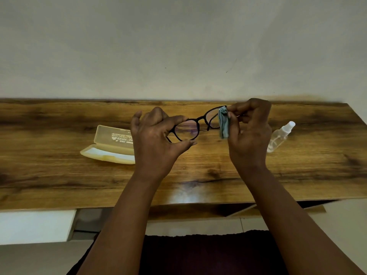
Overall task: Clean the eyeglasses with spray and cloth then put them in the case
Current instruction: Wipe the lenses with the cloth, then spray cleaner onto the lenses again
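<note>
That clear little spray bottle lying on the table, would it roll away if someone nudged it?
Probably yes: the spray bottle lies on its side on the smooth wooden table, and its body looks round. It appears clear and nearly empty, so likely light. The narrower cap end might make it curve rather than roll straight.

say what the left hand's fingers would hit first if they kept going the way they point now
Probably the eyeglasses the left hand already grips; its fingers point rightward toward the cloth in the right hand. Depth is unclear.
</note>
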